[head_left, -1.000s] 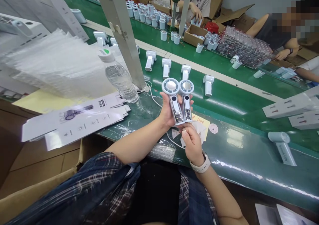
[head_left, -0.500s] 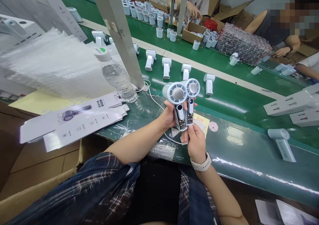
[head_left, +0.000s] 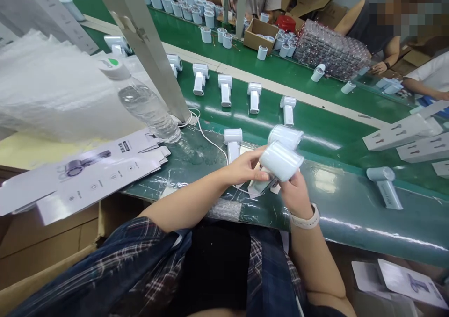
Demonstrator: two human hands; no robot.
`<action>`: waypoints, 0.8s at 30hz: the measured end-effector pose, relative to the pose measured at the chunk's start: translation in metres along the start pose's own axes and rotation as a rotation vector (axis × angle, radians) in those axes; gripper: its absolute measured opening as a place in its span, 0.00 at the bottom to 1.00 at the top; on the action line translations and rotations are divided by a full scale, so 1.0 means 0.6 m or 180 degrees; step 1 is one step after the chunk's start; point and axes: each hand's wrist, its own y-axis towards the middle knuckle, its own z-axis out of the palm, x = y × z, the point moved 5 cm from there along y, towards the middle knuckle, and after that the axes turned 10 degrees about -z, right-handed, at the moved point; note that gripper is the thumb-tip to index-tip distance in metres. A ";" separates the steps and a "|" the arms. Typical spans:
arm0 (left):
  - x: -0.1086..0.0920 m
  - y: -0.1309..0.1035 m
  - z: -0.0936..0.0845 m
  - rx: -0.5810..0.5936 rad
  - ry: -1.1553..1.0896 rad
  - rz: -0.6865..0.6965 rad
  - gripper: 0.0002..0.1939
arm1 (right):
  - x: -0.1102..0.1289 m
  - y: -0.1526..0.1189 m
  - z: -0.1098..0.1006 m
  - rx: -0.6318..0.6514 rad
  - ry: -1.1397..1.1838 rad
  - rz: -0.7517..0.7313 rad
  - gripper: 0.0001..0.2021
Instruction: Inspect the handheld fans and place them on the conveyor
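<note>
Two pale blue handheld fans are held close together above the bench, their smooth round heads turned toward me. My left hand [head_left: 247,169] grips low by the handle of the nearer fan [head_left: 282,161], its thumb across the front. My right hand [head_left: 296,193] is closed around the fans from the right, under the heads; its fingertips are mostly hidden. The farther fan [head_left: 285,136] shows only its head, its handle being covered. Just left of them another handheld fan [head_left: 233,141] rests on the bench, beside a white cable [head_left: 212,139].
Several handheld fans [head_left: 225,90] stand along the green conveyor [head_left: 315,134]. A water bottle [head_left: 143,104], flat printed cartons [head_left: 87,172] and a metal post [head_left: 143,46] are at left. Another fan [head_left: 386,186] lies at right. Co-workers sit across the belt.
The two fans have turned, so their grilles and exposed circuit boards no longer face me. Both hands shifted right with them. A fan on the bench behind now shows. My view has shifted slightly.
</note>
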 end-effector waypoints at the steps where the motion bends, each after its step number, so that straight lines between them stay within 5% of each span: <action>1: 0.003 0.002 0.000 -0.0008 0.0034 -0.0020 0.28 | 0.004 -0.002 -0.011 -0.0066 0.0087 0.0012 0.24; 8: 0.025 0.016 -0.013 -0.0252 -0.0954 -0.0571 0.29 | 0.006 -0.021 -0.050 -0.0758 0.0744 0.0251 0.22; 12: 0.013 0.009 -0.004 -0.0274 -0.0669 -0.0437 0.33 | 0.001 -0.027 -0.040 -0.0764 0.0801 0.0280 0.15; 18: 0.000 0.004 0.011 0.0054 -0.0420 -0.0338 0.29 | 0.005 -0.032 -0.026 -0.0631 0.0711 0.0129 0.15; 24: -0.002 -0.003 0.021 0.0488 -0.0326 -0.0284 0.27 | -0.005 -0.030 -0.017 -0.0627 0.0809 0.0456 0.16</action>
